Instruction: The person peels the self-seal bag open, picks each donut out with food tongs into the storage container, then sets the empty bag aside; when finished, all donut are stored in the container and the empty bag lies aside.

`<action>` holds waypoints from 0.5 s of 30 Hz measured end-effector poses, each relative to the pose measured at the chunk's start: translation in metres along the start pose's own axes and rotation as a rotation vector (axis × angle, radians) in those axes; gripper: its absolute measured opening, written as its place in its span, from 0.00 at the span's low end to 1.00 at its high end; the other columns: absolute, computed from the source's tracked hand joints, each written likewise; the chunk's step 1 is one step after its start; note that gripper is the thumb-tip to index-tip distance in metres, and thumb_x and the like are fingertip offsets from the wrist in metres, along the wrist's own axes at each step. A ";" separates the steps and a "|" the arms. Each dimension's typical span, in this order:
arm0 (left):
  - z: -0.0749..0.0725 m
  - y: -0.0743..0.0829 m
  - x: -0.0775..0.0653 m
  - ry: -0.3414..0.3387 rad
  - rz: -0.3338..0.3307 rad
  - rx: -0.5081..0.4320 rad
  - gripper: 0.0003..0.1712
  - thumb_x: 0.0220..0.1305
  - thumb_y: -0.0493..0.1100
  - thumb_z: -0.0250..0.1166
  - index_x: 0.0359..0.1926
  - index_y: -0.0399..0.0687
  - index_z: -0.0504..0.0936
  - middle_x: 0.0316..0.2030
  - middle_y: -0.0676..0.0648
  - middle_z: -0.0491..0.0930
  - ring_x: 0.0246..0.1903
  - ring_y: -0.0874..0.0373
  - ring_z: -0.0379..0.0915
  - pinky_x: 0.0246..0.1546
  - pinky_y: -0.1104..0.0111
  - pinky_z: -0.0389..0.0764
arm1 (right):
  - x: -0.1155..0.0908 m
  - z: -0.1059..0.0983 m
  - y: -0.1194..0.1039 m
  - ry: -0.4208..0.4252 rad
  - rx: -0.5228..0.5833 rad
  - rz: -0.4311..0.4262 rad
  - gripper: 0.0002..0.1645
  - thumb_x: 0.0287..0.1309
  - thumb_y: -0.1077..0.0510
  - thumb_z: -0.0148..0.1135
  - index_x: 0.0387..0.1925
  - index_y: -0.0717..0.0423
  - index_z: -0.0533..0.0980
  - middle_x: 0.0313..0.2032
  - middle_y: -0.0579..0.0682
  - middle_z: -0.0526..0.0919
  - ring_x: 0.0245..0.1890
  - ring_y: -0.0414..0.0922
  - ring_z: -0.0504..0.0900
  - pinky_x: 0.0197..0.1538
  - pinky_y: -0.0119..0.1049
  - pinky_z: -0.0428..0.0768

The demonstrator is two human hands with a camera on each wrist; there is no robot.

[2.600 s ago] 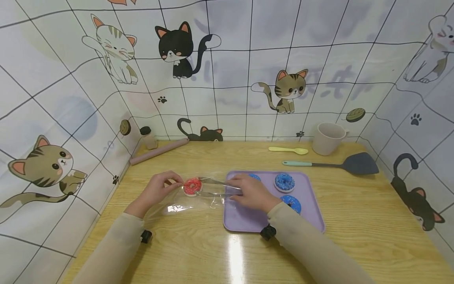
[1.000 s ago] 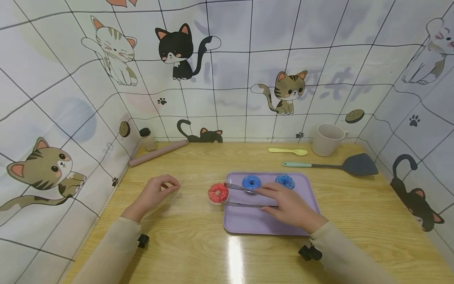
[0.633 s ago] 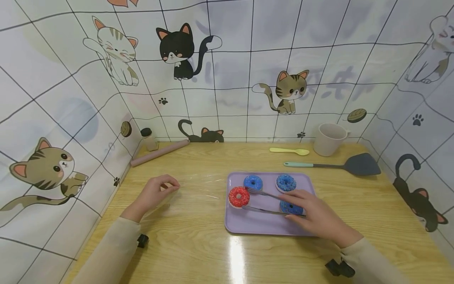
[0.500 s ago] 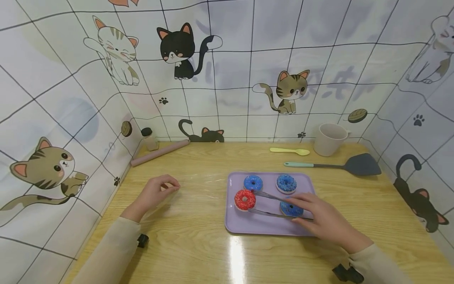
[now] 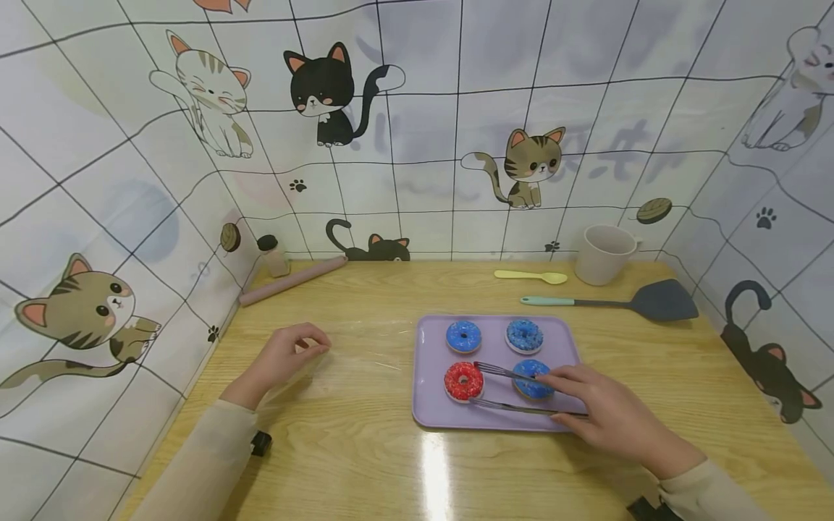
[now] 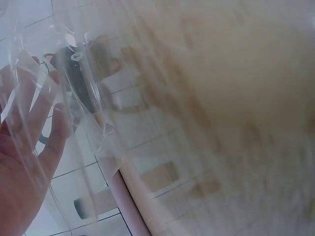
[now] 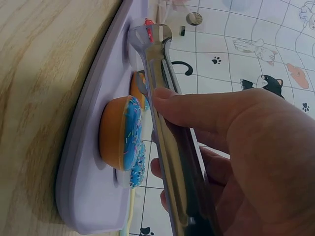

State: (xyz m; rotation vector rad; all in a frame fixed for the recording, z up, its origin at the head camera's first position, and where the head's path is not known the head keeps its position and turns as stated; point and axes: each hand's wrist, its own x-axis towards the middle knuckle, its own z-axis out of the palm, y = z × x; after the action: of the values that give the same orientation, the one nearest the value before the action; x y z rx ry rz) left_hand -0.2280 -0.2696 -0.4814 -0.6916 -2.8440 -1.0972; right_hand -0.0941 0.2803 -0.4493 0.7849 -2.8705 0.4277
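My right hand (image 5: 615,412) grips metal tongs (image 7: 172,142), thumb on one arm and fingers on the other. The tongs' tips lie either side of a red sprinkled donut (image 5: 463,381) at the front left of a purple tray (image 5: 426,407). Three blue donuts share the tray: one at back left (image 5: 463,337), one at back right (image 5: 524,336), one at front right (image 5: 533,379), partly behind the tongs. My left hand (image 5: 287,358) pinches a clear plastic bag (image 6: 81,73) left of the tray; the film spreads across the left wrist view.
A pink rolling pin (image 5: 293,281) and a black-capped shaker (image 5: 274,259) stand at the back left. Behind the tray lie a yellow spoon (image 5: 531,276) and a spatula (image 5: 661,300), near a beige mug (image 5: 604,255). Cat-patterned walls enclose three sides.
The red donut has come out of the plastic bag in the tongs and moved right onto the tray's front left. My right hand has drawn back right; my left hand has stayed nearly still lately.
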 end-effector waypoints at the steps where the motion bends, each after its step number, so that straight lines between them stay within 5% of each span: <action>1: 0.000 0.000 0.000 0.000 0.003 0.002 0.05 0.70 0.46 0.69 0.43 0.55 0.88 0.44 0.59 0.87 0.47 0.61 0.81 0.47 0.62 0.83 | -0.001 0.001 0.000 0.000 0.001 0.003 0.33 0.52 0.50 0.81 0.61 0.42 0.82 0.56 0.43 0.84 0.55 0.45 0.84 0.53 0.48 0.86; 9: -0.001 -0.001 -0.003 0.007 0.000 0.021 0.04 0.69 0.44 0.70 0.43 0.53 0.89 0.44 0.58 0.87 0.45 0.61 0.82 0.46 0.62 0.83 | -0.006 0.003 0.000 0.013 0.009 0.010 0.35 0.50 0.51 0.82 0.61 0.44 0.82 0.57 0.46 0.83 0.56 0.48 0.83 0.54 0.50 0.85; 15: -0.003 -0.002 -0.007 -0.003 -0.004 0.038 0.04 0.69 0.43 0.70 0.43 0.52 0.89 0.43 0.58 0.87 0.44 0.62 0.81 0.45 0.64 0.82 | -0.018 -0.005 0.000 0.118 0.067 0.071 0.42 0.46 0.52 0.84 0.65 0.40 0.79 0.59 0.45 0.82 0.57 0.50 0.83 0.52 0.54 0.84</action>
State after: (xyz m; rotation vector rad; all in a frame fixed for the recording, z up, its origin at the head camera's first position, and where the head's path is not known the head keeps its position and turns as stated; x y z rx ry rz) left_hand -0.2230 -0.2757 -0.4813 -0.6860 -2.8623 -1.0412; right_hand -0.0786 0.2906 -0.4487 0.6455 -2.7934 0.5615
